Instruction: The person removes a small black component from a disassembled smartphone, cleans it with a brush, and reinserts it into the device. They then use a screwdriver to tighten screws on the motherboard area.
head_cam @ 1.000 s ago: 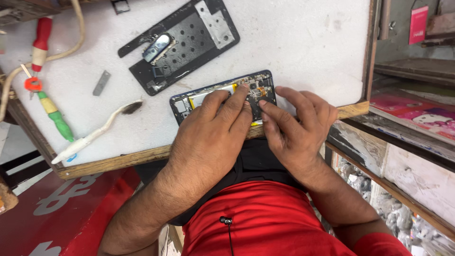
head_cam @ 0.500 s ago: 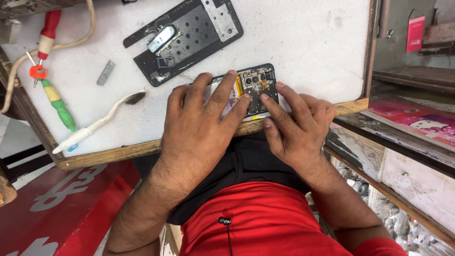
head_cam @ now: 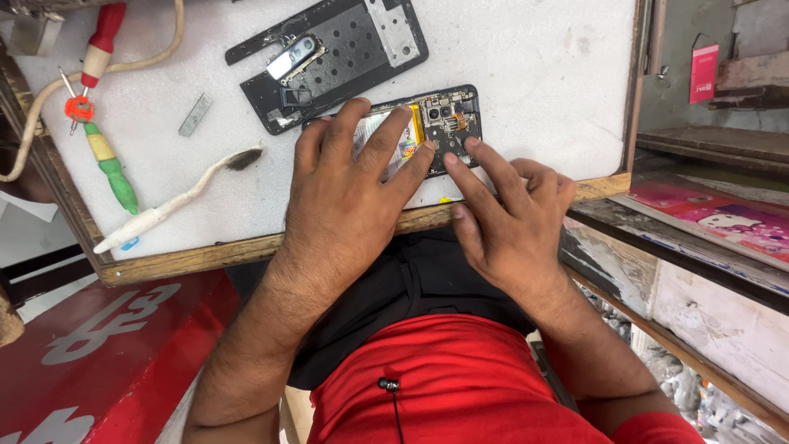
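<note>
An opened phone [head_cam: 448,119] with its battery and circuit board exposed lies near the front edge of the white work surface [head_cam: 526,74]. My left hand [head_cam: 353,185] rests flat over its left half, fingers spread across the battery. My right hand [head_cam: 505,222] sits at the phone's lower right, with its index finger pressing on the board area. The phone's black back cover [head_cam: 345,57], with a small metal part on it, lies just beyond the phone.
A white toothbrush [head_cam: 177,201], a green-handled screwdriver [head_cam: 111,168], a red-handled tool [head_cam: 99,45], a small grey metal piece [head_cam: 196,115] and a beige cable [head_cam: 177,25] lie on the left of the surface. A wooden rim [head_cam: 238,247] borders it. Shelves stand to the right.
My left hand has slid left over the battery and uncovered the circuit board end. My right index finger has stretched out onto the board.
</note>
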